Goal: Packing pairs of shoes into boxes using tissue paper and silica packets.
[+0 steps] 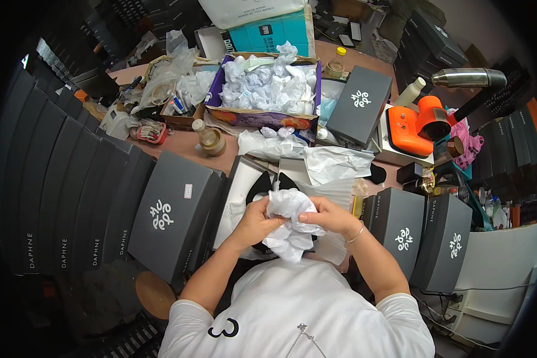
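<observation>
Crumpled white tissue paper is bunched between my two hands, in front of my chest. My left hand grips its left side, fingers curled in. On the other side, my right hand pinches it with the thumb on top; a thin bracelet circles that wrist. Just beyond and beneath the paper, a pair of black shoes is partly visible, lying in an open shoe box with a pale inside. My hands and the paper hide most of the shoes. A flat sheet of white paper lies over the far right side.
A purple-edged carton full of crumpled paper stands at the back. Closed grey shoe boxes flank me: one left, another right. A glass jar and an orange device stand farther off. Dark boxes are stacked far left.
</observation>
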A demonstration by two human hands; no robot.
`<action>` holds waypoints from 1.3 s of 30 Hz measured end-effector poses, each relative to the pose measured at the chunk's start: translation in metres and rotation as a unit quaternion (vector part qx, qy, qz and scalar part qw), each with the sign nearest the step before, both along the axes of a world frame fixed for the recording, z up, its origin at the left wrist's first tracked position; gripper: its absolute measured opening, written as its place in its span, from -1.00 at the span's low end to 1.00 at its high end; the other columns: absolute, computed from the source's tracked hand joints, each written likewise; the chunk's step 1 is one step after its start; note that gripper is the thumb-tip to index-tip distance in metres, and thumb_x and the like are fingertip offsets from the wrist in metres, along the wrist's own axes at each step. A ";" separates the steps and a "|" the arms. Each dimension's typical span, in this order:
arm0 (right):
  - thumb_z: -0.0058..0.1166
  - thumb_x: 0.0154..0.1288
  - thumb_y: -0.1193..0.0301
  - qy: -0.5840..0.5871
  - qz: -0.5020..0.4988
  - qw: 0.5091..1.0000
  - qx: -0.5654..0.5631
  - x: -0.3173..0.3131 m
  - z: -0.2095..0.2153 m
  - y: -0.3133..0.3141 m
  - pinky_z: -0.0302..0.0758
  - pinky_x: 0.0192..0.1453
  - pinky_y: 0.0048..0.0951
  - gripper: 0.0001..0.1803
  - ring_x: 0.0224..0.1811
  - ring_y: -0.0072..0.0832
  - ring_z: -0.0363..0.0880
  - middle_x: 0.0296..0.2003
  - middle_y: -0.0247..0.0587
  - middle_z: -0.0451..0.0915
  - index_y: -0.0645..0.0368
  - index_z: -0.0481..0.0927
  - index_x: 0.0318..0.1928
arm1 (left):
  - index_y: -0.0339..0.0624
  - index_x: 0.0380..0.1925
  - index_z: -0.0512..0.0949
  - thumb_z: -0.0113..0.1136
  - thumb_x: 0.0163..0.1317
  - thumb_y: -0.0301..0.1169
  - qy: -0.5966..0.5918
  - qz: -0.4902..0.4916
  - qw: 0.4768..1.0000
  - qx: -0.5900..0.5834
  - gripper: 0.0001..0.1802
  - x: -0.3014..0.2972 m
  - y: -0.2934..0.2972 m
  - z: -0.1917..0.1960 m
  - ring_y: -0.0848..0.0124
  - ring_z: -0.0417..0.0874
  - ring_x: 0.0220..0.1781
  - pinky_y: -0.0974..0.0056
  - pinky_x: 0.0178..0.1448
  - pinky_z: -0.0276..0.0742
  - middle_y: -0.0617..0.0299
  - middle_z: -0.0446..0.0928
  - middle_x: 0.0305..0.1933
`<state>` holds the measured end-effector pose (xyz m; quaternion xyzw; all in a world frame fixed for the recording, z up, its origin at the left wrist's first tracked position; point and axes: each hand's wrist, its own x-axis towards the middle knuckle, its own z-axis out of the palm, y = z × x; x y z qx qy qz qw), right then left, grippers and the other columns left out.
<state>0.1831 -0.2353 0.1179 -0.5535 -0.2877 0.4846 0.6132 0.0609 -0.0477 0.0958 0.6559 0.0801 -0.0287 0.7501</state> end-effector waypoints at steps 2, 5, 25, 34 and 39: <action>0.20 0.29 0.28 -0.007 -0.029 0.997 -0.072 -0.009 -0.010 -0.002 0.42 0.09 -0.43 -0.58 0.00 -0.49 0.50 -0.03 -0.22 0.59 0.30 0.56 0.05 | -0.35 -0.06 0.53 0.31 0.12 -0.50 0.036 -0.019 0.994 0.104 -0.64 0.003 0.007 0.006 0.55 0.59 -0.18 0.35 -0.08 0.53 0.24 0.62 -0.18; 0.21 0.22 0.37 -0.168 -0.098 0.976 -0.094 -0.012 -0.006 -0.004 0.48 -0.06 -0.46 -0.66 -0.14 -0.46 0.59 -0.19 -0.17 0.66 0.25 0.60 -0.02 | -0.35 -0.09 0.55 0.27 0.17 -0.48 0.134 -0.109 0.981 0.087 -0.70 -0.014 0.015 -0.035 0.55 0.59 -0.13 0.37 0.00 0.52 0.24 0.61 -0.15; 0.30 -0.02 0.40 -0.570 -0.073 0.814 -0.089 -0.023 -0.022 0.007 0.45 -0.18 -0.33 -0.42 -0.24 -0.24 0.56 -0.03 -0.15 0.57 0.14 0.50 0.10 | -0.28 0.31 0.24 0.20 0.25 -0.50 0.076 -0.045 0.932 -0.352 -0.37 -0.014 0.009 -0.007 0.41 0.54 0.12 0.28 0.20 0.50 0.14 0.47 0.13; 0.18 0.05 0.53 -0.394 -0.115 0.908 -0.078 -0.016 -0.039 0.004 0.41 0.00 -0.35 -0.57 -0.06 -0.26 0.49 -0.05 -0.14 0.50 0.16 0.51 0.00 | -0.23 0.19 0.35 0.19 0.28 -0.47 0.055 0.094 0.932 -0.347 -0.52 -0.020 -0.010 -0.003 0.45 0.55 0.08 0.29 0.18 0.49 0.20 0.51 0.07; 0.08 0.23 0.44 -0.057 -0.106 0.990 0.069 -0.034 -0.046 0.028 0.34 0.19 -0.46 -0.56 0.09 -0.46 0.43 0.08 -0.20 0.45 0.22 0.40 0.14 | -0.12 0.14 0.37 0.19 0.29 -0.42 0.063 0.133 0.886 -0.440 -0.58 -0.035 -0.037 -0.023 0.38 0.49 0.18 0.13 0.29 0.40 0.22 0.49 0.09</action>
